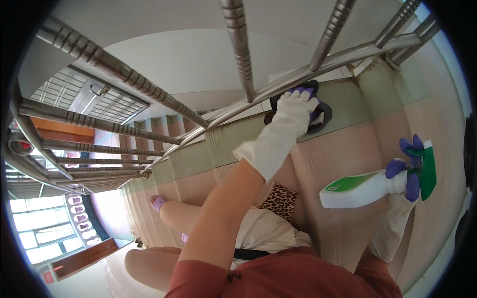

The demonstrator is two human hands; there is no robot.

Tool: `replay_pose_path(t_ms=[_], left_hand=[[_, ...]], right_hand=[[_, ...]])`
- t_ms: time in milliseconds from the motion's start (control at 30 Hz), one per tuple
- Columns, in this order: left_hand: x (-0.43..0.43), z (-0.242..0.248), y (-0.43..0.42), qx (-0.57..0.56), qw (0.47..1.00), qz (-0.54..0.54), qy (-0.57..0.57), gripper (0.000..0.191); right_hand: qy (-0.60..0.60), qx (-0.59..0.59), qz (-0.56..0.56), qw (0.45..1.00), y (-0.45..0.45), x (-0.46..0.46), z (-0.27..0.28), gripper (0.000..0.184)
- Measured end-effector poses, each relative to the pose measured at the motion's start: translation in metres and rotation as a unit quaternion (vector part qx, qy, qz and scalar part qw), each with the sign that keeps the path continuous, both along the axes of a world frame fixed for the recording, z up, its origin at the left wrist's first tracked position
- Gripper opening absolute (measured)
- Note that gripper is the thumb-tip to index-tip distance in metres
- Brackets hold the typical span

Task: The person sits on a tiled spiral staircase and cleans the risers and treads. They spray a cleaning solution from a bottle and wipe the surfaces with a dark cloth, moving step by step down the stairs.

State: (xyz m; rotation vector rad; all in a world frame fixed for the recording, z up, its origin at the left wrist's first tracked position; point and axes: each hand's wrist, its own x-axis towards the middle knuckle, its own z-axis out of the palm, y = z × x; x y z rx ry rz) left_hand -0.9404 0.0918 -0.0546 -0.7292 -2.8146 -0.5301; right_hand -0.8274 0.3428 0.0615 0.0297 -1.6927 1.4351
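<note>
My left hand [294, 106], in a white glove with purple fingers, presses a dark cloth [323, 116] onto the green tile band [344, 100] of a stair tread. The cloth bunches out around the fingers, beside the lower rail [275, 86] of a metal banister. A matching glove covers my right hand [397, 168], which grips a white spray bottle [357, 189] by the neck below its green trigger head [428, 171]. Held over the pink steps on the right, the bottle lies tilted almost sideways, its base pointing left. A label with a printed code is on it.
Ringed metal balusters [240, 52] rise along the stair edge. Pink tiled steps [335, 156] run down to the left, past my slippered foot [158, 203]. Leopard-print fabric [280, 201] lies by my lap. A barred metal door [89, 95] stands beyond the banister.
</note>
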Motion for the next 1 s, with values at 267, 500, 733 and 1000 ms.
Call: replay_pose_path(t_ms=[267,500,733,1000], left_hand=[[0.112,0.009,0.019,0.041,0.995,-0.076,-0.042,0.041],[0.064,0.003,-0.001,-0.04,0.998,0.006,-0.048,0.041],[0.045,0.019,0.006,-0.044,0.996,0.027,-0.075,0.05],[0.052,0.01,0.081,0.071,0.975,-0.199,-0.076,0.053]], right_hand=[[0.0,-0.05,-0.1,0.994,0.001,-0.007,0.02,0.057],[-0.016,0.224,0.002,0.974,0.018,0.013,0.027,0.052],[-0.014,0.174,-0.02,0.984,0.042,0.014,0.007,0.056],[-0.03,0.164,-0.064,0.984,0.043,0.013,0.004,0.057]])
